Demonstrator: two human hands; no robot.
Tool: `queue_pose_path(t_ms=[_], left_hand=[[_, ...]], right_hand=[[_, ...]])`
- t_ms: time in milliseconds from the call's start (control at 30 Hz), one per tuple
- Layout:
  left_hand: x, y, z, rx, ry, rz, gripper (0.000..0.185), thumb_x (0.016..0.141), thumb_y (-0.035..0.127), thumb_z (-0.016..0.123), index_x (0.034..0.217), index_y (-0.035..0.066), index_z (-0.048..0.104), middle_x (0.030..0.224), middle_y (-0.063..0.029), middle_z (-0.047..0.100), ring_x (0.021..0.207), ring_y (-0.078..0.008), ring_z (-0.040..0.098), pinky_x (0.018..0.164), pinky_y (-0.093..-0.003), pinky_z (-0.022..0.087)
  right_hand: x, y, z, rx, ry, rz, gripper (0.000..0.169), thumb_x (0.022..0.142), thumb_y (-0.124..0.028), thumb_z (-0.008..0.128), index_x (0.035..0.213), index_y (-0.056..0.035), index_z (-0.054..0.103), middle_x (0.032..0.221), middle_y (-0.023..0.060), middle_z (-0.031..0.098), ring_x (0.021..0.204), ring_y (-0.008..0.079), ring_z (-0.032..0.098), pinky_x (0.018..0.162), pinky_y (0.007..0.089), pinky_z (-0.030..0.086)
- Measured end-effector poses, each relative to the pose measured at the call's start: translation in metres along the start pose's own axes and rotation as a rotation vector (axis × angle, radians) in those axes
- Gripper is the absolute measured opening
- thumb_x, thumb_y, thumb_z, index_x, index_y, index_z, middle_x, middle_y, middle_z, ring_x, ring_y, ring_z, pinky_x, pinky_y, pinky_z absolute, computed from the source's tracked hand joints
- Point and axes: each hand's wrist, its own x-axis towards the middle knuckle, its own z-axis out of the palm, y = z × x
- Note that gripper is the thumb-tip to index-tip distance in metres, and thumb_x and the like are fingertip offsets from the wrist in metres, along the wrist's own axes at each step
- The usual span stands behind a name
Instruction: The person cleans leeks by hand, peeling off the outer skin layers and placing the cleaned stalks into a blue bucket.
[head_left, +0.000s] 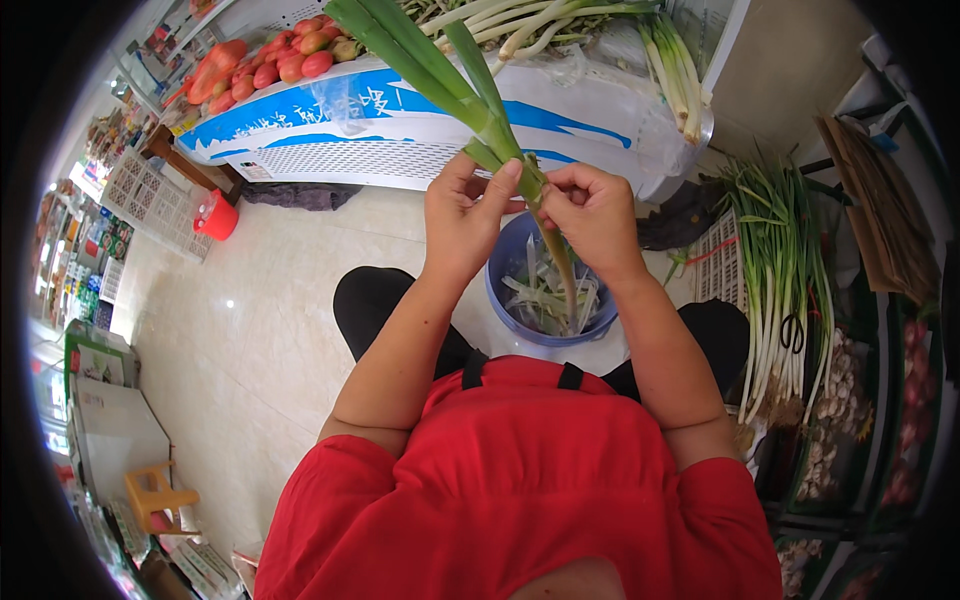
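A large green onion (491, 124) slants in front of me, its thick green leaves up and its pale stalk pointing down. My left hand (466, 217) pinches it between thumb and fingers where the leaves fork. Close to its right, my right hand (596, 217) grips the upper stalk with its fingertips; a torn outer layer shows between the hands. The lower stalk (559, 259) hangs over a blue plastic bucket (499, 304) between my knees. Pale and green peelings (536, 304) lie inside the bucket. Whether the stalk's tip touches them, I cannot tell.
Ahead stands a white and blue display case (330, 161) bearing writing, topped with tomatoes (292, 67) and green onions (540, 19). At right, more green onions (772, 285) with black-handled scissors (792, 334) lie beside garlic (836, 397). A red pail (217, 217) and yellow stool (159, 499) stand left.
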Motion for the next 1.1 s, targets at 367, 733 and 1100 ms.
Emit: queue_pose_path(t_ms=[367,733,1100], left_hand=[[0.004,-0.015,-0.001,-0.354,-0.046,-0.073,0.02,0.093,0.017,0.047,0.106,0.002,0.052,0.101,-0.0095,0.059,0.097,-0.0167,0.055,0.094,-0.0332,0.04],[0.027,-0.027,-0.058,-0.874,0.138,0.094,0.022,0.093,0.017,0.045,0.105,-0.002,0.043,0.089,-0.0112,0.053,0.088,-0.0222,0.051,0.094,-0.0384,0.039],[0.02,0.018,-0.187,-0.806,0.3,0.335,0.023,0.093,0.015,0.042,0.107,-0.002,0.047,0.084,-0.0112,0.057,0.082,-0.0239,0.053,0.099,-0.0436,0.034]], right_hand=[[0.0,0.028,0.008,0.656,0.188,0.301,0.008,0.082,-0.004,0.055,0.086,0.0028,0.057,0.07,0.0069,0.059,0.057,0.0132,0.056,0.052,0.0229,0.046],[-0.01,0.104,-0.037,1.111,0.414,0.695,0.014,0.087,-0.004,0.044,0.098,0.0026,0.048,0.088,0.0137,0.055,0.071,0.0193,0.053,0.06,0.0275,0.045],[-0.057,0.229,-0.184,0.285,1.191,0.674,0.014,0.087,-0.006,0.039,0.093,0.0003,0.049,0.078,0.0103,0.056,0.056,0.0156,0.051,0.046,0.0254,0.041]])
